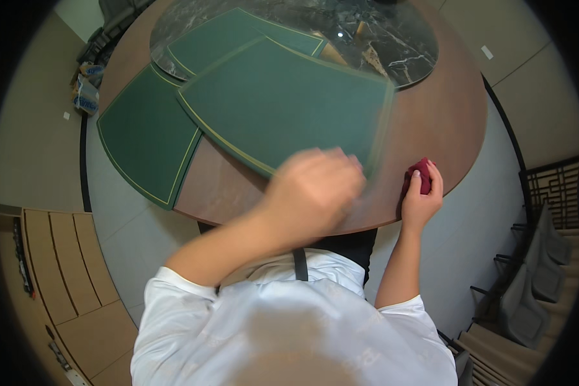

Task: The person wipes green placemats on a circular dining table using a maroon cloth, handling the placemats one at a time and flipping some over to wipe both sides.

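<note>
Gripping red cloth [424, 169]: right fingers [435, 178], bench [457, 119] four o'clock.
Left fingers [349, 172] blurred at green mat [289, 103] edge; cannot tell grip.

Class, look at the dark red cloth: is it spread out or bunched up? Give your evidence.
Bunched up: the dark red cloth forms a compact wad gripped in the right hand, not laid flat.

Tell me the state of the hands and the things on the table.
Dark red cloth, bunched up
Right hand, closed around the cloth
Left green placemat, lying flat, partly covered
Rear green placemat, partly covered
Front green placemat, overlapping both, right edge blurred
Left hand, blurred, grip unclear
Marbled turntable, partly covered
Round table, partly covered
</note>
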Action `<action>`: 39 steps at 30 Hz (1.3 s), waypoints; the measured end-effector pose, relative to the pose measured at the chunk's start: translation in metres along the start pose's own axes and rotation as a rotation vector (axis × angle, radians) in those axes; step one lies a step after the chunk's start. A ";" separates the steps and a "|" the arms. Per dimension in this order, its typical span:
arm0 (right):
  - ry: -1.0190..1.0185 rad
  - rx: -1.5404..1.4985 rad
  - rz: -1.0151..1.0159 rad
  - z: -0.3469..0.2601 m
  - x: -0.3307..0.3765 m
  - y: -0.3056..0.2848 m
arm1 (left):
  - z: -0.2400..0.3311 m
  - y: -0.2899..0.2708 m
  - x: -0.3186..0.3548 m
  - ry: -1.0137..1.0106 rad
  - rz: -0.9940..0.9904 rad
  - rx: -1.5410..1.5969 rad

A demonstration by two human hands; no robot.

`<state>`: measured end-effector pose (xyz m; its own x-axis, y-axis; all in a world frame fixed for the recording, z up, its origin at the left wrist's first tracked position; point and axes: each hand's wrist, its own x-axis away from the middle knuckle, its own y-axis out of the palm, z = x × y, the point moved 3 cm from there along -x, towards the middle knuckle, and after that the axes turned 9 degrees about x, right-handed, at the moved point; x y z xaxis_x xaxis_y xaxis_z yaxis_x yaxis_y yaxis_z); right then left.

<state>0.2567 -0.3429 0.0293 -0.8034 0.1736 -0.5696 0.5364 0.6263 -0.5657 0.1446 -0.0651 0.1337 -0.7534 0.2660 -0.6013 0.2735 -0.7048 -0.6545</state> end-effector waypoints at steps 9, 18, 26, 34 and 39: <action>0.345 -0.809 0.106 0.062 0.005 -0.022 | 0.082 0.105 0.069 0.055 -0.491 0.036; 0.793 -1.170 -0.175 0.096 0.005 -0.051 | -0.059 -0.083 0.122 -0.621 -0.195 -0.333; 0.701 -1.040 -0.925 0.105 0.048 -0.112 | -0.056 -0.067 0.163 -0.645 -0.230 -0.337; 0.745 -0.790 -1.346 0.076 0.043 -0.142 | -0.038 -0.047 0.160 -0.579 -0.068 -0.389; 0.767 -0.706 -0.979 0.071 -0.019 -0.168 | -0.013 -0.027 0.156 -0.436 0.061 -0.215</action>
<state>0.2005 -0.5055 0.0925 -0.8291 -0.3235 0.4560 -0.3615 0.9324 0.0041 0.0279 0.0045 0.0519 -0.8997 -0.1040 -0.4240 0.4079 -0.5463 -0.7315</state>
